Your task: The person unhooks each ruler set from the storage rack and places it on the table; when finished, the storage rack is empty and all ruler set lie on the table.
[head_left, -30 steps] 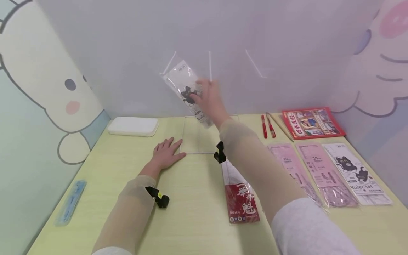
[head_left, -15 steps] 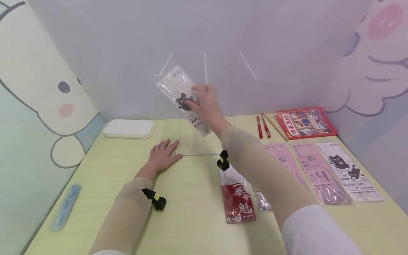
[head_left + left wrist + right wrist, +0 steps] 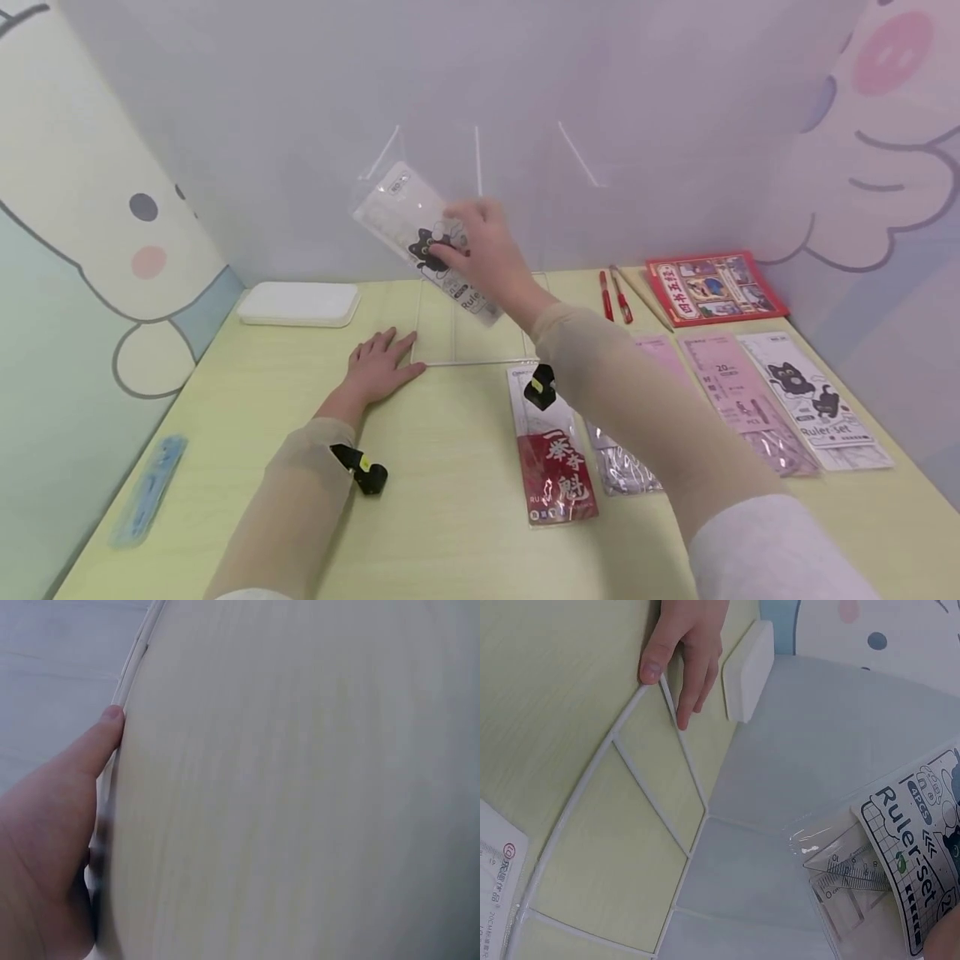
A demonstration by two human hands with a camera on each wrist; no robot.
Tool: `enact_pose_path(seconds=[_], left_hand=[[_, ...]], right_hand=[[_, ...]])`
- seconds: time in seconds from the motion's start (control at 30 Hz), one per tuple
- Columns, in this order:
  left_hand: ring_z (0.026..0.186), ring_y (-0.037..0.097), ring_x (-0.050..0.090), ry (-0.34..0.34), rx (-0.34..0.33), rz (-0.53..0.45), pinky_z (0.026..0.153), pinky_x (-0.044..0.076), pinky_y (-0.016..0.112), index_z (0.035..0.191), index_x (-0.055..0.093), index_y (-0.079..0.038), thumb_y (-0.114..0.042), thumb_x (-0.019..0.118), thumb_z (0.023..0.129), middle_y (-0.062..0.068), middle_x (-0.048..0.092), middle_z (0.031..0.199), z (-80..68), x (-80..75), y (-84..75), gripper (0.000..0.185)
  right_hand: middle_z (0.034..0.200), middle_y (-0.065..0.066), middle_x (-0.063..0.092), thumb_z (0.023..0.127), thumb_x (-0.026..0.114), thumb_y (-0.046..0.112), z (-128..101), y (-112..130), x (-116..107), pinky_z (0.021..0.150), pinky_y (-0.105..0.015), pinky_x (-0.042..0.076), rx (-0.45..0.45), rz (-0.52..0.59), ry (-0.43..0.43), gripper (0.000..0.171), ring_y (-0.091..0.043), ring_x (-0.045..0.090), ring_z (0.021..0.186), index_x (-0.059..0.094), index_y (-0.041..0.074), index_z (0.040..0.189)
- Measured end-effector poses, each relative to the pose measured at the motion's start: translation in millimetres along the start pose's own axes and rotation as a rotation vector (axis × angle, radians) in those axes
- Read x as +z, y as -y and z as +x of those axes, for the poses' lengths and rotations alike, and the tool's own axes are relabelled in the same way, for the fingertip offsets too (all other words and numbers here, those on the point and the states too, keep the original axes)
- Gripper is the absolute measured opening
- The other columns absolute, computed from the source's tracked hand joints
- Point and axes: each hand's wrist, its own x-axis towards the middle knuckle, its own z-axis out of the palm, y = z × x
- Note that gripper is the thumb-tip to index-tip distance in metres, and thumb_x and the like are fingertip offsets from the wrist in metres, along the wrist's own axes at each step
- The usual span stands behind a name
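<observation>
My right hand [image 3: 491,258] pinches a clear-sleeved ruler set [image 3: 401,208] with a black cat on its white card. The pack hangs tilted over the left part of a clear, white-edged divided holder [image 3: 472,363] at the back of the table. Whether its lower end is inside a compartment, I cannot tell. In the right wrist view, clear rulers show through the sleeve beside the printed card [image 3: 904,832]. My left hand [image 3: 377,367] lies spread on the table, its thumb touching the holder's front left corner. The left wrist view shows that thumb [image 3: 105,735] along the edge.
A red-and-white ruler pack [image 3: 558,467] lies before the holder. Pink ruler packs [image 3: 727,383] and another cat ruler set [image 3: 810,392] lie right. Behind them are red pens [image 3: 622,300] and a red book [image 3: 712,287]. A white case [image 3: 300,303] and blue packet [image 3: 150,492] lie left.
My right hand and the ruler set have shifted slightly left and down over the holder. The head view has turned a little. My left hand keeps its place at the corner.
</observation>
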Motion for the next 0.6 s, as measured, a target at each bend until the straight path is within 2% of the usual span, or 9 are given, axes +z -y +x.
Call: enact_pose_path(seconds=[0.1,0.2,0.27,0.37,0.47,0.6], left_hand=[[0.137,0.046,0.008,0.006,0.003,-0.002,0.105,0.005,0.063,0.150,0.025,-0.021,-0.063,0.040,0.091,0.019,0.012,0.154,-0.9,-1.7,-2.0,0.074],[0.137,0.046,0.008,0.009,0.003,0.000,0.105,0.006,0.063,0.150,0.026,-0.021,-0.062,0.040,0.091,0.020,0.012,0.154,-2.1,-3.5,-2.4,0.074],[0.137,0.047,0.009,0.011,0.004,0.006,0.105,0.006,0.064,0.150,0.025,-0.021,-0.062,0.040,0.091,0.020,0.012,0.154,-2.8,-4.2,-2.4,0.074],[0.136,0.047,0.009,0.012,0.007,0.011,0.104,0.007,0.064,0.150,0.025,-0.021,-0.062,0.040,0.091,0.020,0.012,0.153,-3.3,-4.2,-2.0,0.074],[0.136,0.048,0.009,0.008,0.012,0.009,0.104,0.008,0.065,0.150,0.025,-0.021,-0.062,0.040,0.091,0.020,0.013,0.153,-3.5,-3.7,-1.9,0.073],[0.136,0.047,0.009,0.003,0.018,0.004,0.104,0.007,0.064,0.150,0.025,-0.021,-0.062,0.041,0.091,0.020,0.012,0.154,-3.9,-3.6,-3.2,0.073]], right_hand=[[0.132,-0.011,0.037,0.086,0.068,0.034,-5,-1,-3,0.068,-0.021,0.050,-0.054,-0.006,0.004,0.054,-0.016,0.051,0.092,0.047,0.016,0.132],[0.130,-0.010,0.042,0.086,0.068,0.032,-9,0,-7,0.078,-0.025,0.048,-0.157,-0.028,0.001,0.057,-0.016,0.049,0.100,0.046,0.016,0.136],[0.126,-0.008,0.047,0.086,0.068,0.030,-11,1,-9,0.080,-0.027,0.047,-0.212,-0.038,0.006,0.059,-0.016,0.049,0.102,0.044,0.019,0.139],[0.118,-0.007,0.050,0.087,0.067,0.029,-12,4,-13,0.077,-0.027,0.048,-0.264,-0.034,0.017,0.060,-0.016,0.050,0.098,0.043,0.021,0.141],[0.112,-0.008,0.049,0.088,0.066,0.029,-12,7,-15,0.068,-0.025,0.050,-0.266,-0.023,0.030,0.058,-0.015,0.051,0.091,0.044,0.022,0.141],[0.112,-0.010,0.049,0.088,0.065,0.028,-12,12,-16,0.066,-0.023,0.050,-0.264,-0.031,0.023,0.055,-0.015,0.052,0.089,0.046,0.021,0.140]])
